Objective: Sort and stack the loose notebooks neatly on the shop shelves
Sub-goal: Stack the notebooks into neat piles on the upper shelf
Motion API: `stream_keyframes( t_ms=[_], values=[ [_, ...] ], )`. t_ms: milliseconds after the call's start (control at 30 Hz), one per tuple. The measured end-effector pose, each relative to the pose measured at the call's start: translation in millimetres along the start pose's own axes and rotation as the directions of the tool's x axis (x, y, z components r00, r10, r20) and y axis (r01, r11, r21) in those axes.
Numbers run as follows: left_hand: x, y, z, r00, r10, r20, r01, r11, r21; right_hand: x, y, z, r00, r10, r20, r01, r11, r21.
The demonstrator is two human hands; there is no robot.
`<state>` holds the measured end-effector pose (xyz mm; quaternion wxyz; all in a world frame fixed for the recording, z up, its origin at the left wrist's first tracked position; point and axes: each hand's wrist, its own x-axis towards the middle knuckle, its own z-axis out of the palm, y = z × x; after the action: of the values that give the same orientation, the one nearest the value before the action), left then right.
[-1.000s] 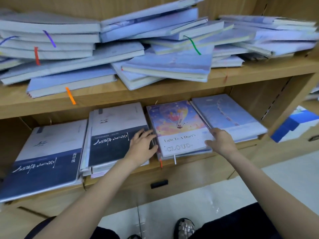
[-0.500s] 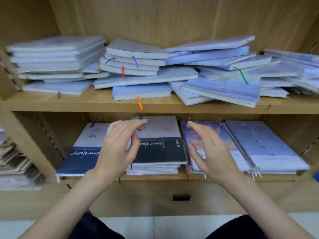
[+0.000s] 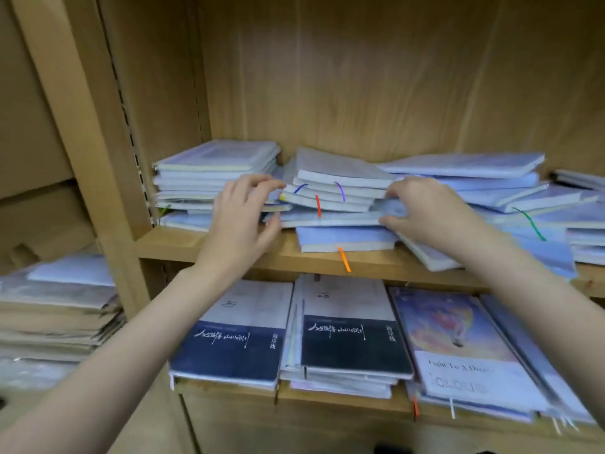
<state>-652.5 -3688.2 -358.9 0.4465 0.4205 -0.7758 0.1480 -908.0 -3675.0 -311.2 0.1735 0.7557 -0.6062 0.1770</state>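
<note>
A loose, crooked pile of pale blue notebooks [image 3: 337, 188] with purple, red and orange ribbon markers lies in the middle of the upper shelf [image 3: 229, 247]. My left hand [image 3: 242, 217] is at the pile's left end, fingers and thumb spread in a curve around it, not closed. My right hand [image 3: 425, 214] grips the pile's right side, fingers on top and thumb underneath. A neater stack [image 3: 209, 172] stands to the left, and more slanted notebooks [image 3: 510, 194] sprawl to the right.
On the lower shelf lie dark blue and white notebooks [image 3: 235, 342], a black and white stack [image 3: 350, 342] and a colourful "Cloud" diary [image 3: 458, 348]. A wooden upright [image 3: 95, 152] bounds the bay on the left, with paper stacks [image 3: 55, 309] beyond it.
Both hands left the lower shelf, rose and reached the upper shelf's middle pile. The view tilted upward and moved closer to the shelf.
</note>
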Motion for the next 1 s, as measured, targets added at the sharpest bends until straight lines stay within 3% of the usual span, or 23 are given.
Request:
stream_keyframes(
  t_ms=[100,200,333,433,800,1000],
  values=[
    [35.9,4.3,7.1,0.988,0.152,0.005,-0.152,0.984,0.092,14.1,18.5,-8.7,0.969,0.020,0.248,0.002,0.996,-0.089],
    [65.3,13.9,19.7,0.948,0.264,0.175,-0.296,0.937,0.186,21.1,20.8,-8.3,0.956,-0.043,0.289,0.054,0.998,-0.030],
    [80.7,13.6,35.4,0.871,0.149,0.468,-0.299,0.916,0.266,23.7,13.7,0.1,0.948,-0.175,0.267,0.254,0.919,-0.302],
    [86.1,9.0,33.6,0.857,0.130,0.499,-0.294,0.918,0.266,19.6,6.2,7.3,0.943,-0.252,0.219,0.329,0.813,-0.481],
    [130.9,-4.4,10.4,0.818,0.114,0.564,-0.247,0.955,0.165,63.5,8.1,-61.4,0.941,-0.286,0.182,0.338,0.818,-0.465],
    [121.8,-5.3,10.8,0.787,0.116,0.606,-0.241,0.962,0.130,42.3,17.1,-86.2,0.935,-0.320,0.151,0.353,0.807,-0.473]
  ],
)
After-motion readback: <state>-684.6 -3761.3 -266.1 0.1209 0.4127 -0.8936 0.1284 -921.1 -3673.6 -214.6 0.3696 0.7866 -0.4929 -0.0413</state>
